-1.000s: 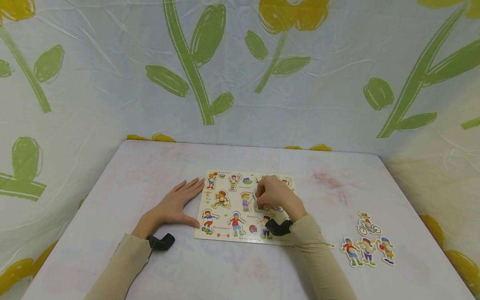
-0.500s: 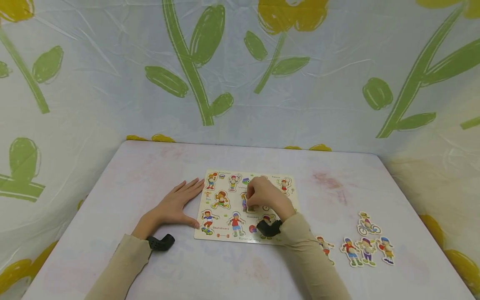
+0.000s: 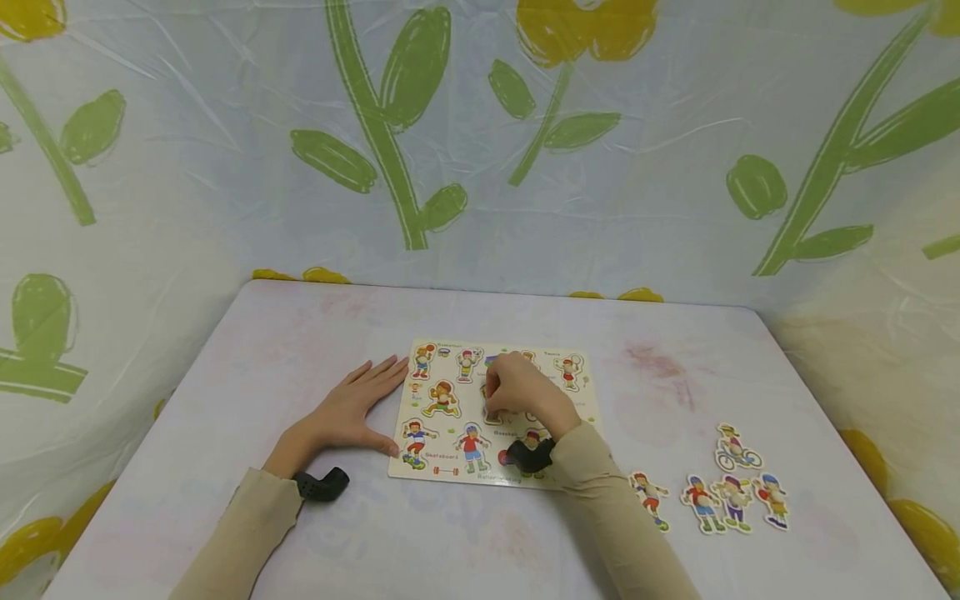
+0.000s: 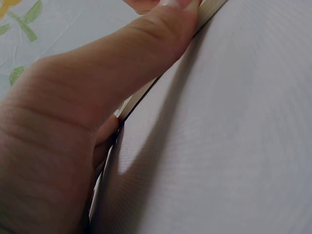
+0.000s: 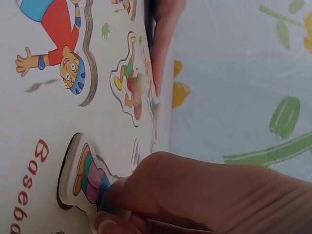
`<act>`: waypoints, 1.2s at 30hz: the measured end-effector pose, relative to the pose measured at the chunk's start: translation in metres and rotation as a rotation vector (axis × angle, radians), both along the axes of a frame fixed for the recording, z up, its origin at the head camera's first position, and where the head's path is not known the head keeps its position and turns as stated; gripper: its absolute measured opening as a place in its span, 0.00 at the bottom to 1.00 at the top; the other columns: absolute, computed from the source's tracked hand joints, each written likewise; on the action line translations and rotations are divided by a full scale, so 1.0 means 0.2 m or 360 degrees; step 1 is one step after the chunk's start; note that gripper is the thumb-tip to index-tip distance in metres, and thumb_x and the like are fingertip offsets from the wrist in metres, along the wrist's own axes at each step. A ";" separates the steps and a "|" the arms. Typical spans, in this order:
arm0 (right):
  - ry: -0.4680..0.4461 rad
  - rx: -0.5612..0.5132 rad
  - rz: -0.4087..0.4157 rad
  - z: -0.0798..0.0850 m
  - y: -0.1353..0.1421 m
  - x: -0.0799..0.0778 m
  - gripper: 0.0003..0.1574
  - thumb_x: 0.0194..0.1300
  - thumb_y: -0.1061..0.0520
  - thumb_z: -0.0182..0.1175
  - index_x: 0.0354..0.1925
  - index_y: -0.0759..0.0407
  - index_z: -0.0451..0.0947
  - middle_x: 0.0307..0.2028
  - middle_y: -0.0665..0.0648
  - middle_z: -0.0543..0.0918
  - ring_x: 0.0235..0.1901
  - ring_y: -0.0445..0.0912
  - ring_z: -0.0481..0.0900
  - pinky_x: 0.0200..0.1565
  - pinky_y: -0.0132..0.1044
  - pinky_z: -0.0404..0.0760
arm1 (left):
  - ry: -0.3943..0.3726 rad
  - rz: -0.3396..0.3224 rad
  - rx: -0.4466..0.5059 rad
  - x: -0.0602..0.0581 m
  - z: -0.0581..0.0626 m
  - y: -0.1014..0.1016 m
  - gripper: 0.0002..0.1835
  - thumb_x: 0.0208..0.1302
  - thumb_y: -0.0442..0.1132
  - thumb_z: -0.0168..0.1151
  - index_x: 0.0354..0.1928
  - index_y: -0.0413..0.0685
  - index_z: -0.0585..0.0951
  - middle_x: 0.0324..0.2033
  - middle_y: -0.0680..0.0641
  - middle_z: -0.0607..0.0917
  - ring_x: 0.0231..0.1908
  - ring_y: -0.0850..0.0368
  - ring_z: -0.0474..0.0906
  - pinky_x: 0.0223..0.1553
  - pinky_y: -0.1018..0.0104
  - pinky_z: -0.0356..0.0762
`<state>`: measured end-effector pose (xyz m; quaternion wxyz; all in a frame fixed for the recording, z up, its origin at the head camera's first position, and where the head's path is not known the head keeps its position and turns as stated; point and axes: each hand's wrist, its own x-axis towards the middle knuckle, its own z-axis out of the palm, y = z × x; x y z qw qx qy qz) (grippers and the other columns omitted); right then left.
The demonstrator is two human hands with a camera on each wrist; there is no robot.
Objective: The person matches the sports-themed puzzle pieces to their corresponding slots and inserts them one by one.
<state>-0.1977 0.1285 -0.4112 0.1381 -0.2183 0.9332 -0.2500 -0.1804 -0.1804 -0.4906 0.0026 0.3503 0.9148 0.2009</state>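
My left hand [image 3: 348,412] lies with fingers spread beside the left edge of a puzzle board [image 3: 465,412] printed with sports figures. Its thumb [image 4: 146,46] rests along that edge in the left wrist view. Over the middle of the board, my right hand [image 3: 525,387] pinches a figure-shaped puzzle piece [image 5: 85,180] between thumb and fingers. Legs in pink and green show on this piece, while its upper part is hidden by the fingertips. It lies over the matching recess, one edge raised with a dark gap below. A knobbed runner piece [image 3: 442,400] sits in the board to its left.
Loose knobbed pieces lie on the table right of the board: a cyclist [image 3: 737,447], a red-shirted figure [image 3: 703,504], a baseball player [image 3: 735,502] and a basketball player [image 3: 771,500]. A skateboarder piece [image 3: 650,500] is beside my right sleeve. A flowered cloth [image 3: 637,208] hangs behind.
My right hand has moved left across the board with the pinched piece, onto the middle figure's spot. The skateboarder piece has come out from behind the sleeve. My left hand stays put.
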 end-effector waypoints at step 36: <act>0.0027 0.0058 0.0028 0.01 -0.02 0.01 0.14 0.46 0.69 0.71 0.17 0.55 0.77 0.20 0.50 0.76 0.21 0.43 0.70 0.22 0.31 0.69 | -0.0008 -0.0004 0.0007 -0.01 0.00 0.00 0.70 0.38 0.81 0.64 0.78 0.47 0.53 0.77 0.50 0.53 0.77 0.48 0.44 0.75 0.47 0.39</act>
